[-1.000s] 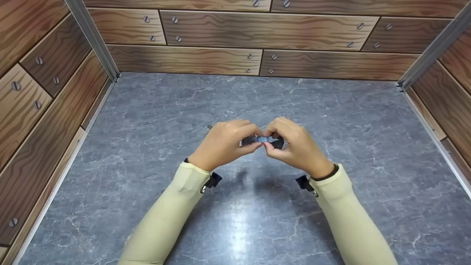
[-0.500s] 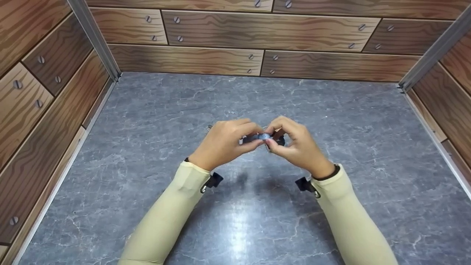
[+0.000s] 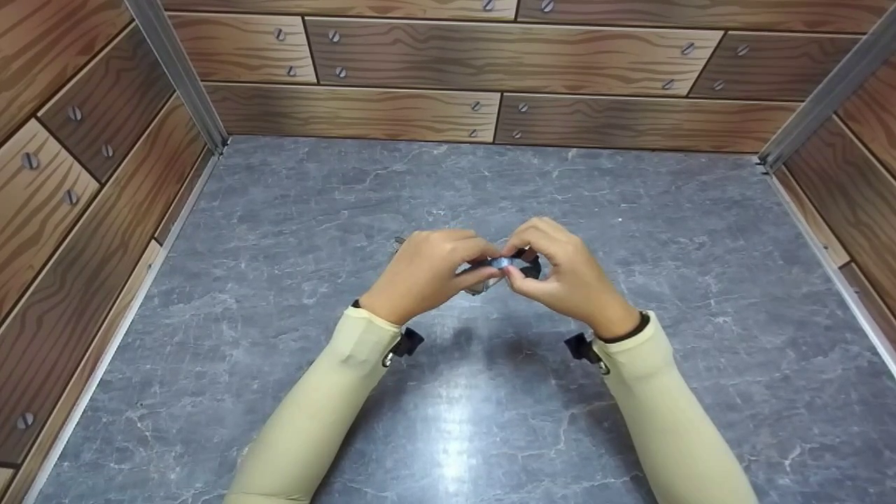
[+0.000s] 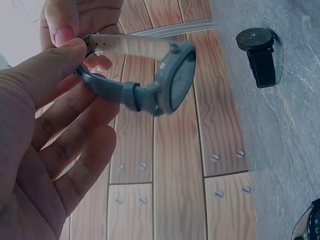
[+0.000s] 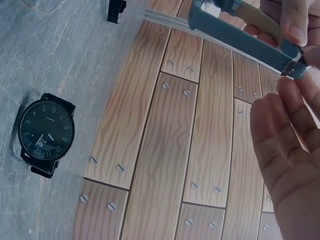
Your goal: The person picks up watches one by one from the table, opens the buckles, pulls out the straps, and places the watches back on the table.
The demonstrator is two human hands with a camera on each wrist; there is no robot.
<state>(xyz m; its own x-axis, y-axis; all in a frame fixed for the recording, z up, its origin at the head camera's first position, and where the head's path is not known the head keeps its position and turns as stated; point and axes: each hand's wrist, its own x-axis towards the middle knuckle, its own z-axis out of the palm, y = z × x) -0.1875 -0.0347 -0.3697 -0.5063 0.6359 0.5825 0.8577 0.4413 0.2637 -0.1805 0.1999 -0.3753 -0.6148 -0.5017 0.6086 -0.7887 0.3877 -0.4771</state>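
Above the tabletop, the blue watch, fingertip-pinched by left hand and right hand, could be dropped if either slips.

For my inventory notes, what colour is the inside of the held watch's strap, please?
The strap's inside is pale beige, clearest in the left wrist view.

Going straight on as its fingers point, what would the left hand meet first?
Probably the right hand: in the head view it faces the left hand, at the watch strap both pinch. Whether the hands touch is unclear.
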